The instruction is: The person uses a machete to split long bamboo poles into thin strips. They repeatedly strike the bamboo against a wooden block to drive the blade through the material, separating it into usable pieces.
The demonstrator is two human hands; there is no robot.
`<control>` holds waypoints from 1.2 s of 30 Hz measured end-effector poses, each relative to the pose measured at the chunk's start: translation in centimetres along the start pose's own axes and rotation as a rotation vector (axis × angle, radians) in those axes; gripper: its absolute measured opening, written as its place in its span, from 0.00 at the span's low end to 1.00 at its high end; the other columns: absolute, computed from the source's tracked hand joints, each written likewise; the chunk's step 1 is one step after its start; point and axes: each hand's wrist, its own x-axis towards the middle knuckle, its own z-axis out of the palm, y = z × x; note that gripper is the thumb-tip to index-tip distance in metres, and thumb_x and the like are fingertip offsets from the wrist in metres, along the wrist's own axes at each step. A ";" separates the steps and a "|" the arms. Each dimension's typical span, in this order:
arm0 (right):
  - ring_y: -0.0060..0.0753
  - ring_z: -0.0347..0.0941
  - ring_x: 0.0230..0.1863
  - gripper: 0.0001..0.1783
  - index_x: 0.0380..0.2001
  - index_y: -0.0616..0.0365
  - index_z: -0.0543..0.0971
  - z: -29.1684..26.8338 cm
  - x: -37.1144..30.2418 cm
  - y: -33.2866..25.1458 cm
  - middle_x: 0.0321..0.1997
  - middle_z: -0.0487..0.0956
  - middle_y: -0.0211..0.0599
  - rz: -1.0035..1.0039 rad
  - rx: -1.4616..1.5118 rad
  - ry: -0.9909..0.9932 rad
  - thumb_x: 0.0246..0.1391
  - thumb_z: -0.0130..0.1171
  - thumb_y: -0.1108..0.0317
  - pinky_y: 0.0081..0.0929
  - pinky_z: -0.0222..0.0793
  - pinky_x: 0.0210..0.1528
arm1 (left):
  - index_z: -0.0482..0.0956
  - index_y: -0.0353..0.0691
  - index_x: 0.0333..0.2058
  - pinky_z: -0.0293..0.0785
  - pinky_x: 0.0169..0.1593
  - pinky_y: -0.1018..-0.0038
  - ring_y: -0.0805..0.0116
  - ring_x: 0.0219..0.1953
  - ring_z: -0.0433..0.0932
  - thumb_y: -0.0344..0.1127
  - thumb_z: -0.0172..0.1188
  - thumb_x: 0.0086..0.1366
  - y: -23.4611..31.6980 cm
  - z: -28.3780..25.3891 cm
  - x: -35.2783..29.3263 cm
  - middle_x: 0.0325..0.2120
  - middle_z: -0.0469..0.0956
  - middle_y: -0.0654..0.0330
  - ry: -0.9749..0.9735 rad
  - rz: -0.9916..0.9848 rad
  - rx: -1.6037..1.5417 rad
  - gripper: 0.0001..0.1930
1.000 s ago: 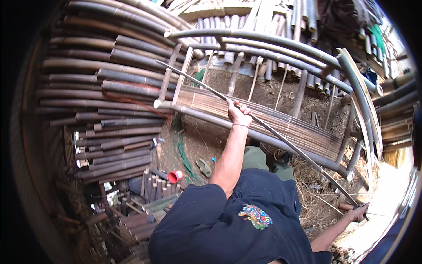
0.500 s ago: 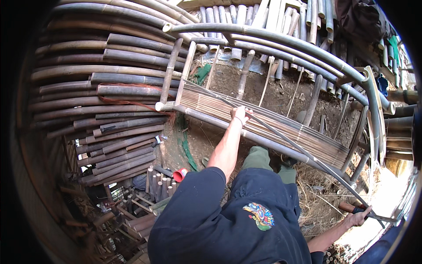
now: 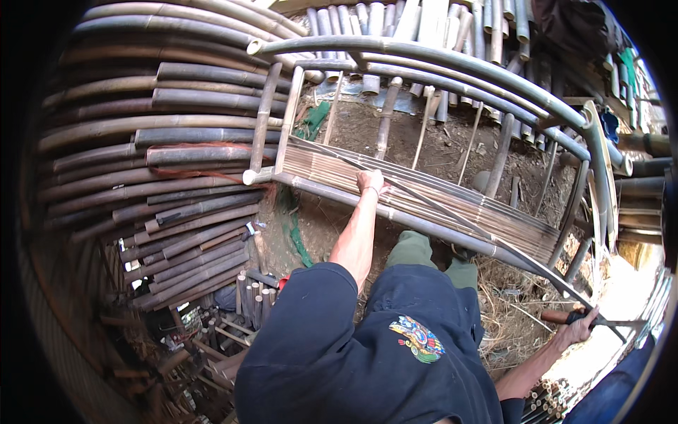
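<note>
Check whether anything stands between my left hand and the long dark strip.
Nothing visible does: the left hand is closed on the long dark strip. The slats and front bamboo pole show below the strip, not between it and the hand.

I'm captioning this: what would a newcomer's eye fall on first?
Probably the long, slatted, bench-like bamboo frame with curved grey rails, filling the upper middle. Across it slants a long, thin, dark strip, gripped by the left hand; the right hand holds a wood-handled tool at lower right. Brown and grey bamboo poles fill the left side.
</note>
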 end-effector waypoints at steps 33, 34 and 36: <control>0.56 0.69 0.48 0.41 0.69 0.35 0.49 4.1 12.6 41.4 0.44 0.68 0.56 0.250 -1.128 -0.681 0.53 0.38 0.78 0.45 0.64 0.53 | 0.80 0.33 0.39 0.71 0.47 0.58 0.42 0.43 0.77 0.54 0.52 0.64 -0.3 37.7 -15.1 0.35 0.79 0.38 -0.925 0.836 1.170 0.25; 0.56 0.69 0.47 0.41 0.69 0.35 0.50 3.9 12.5 41.8 0.43 0.69 0.56 0.245 -1.135 -0.682 0.53 0.39 0.78 0.45 0.65 0.52 | 0.80 0.33 0.39 0.71 0.47 0.59 0.42 0.43 0.77 0.53 0.53 0.64 -0.5 37.9 -15.0 0.35 0.79 0.39 -0.940 0.827 1.176 0.25; 0.56 0.69 0.46 0.41 0.69 0.36 0.50 3.3 12.5 42.2 0.41 0.69 0.56 0.232 -1.145 -0.681 0.53 0.40 0.78 0.45 0.65 0.51 | 0.79 0.31 0.40 0.72 0.47 0.61 0.44 0.43 0.78 0.53 0.53 0.64 -0.9 38.4 -14.9 0.35 0.79 0.39 -0.954 0.833 1.210 0.26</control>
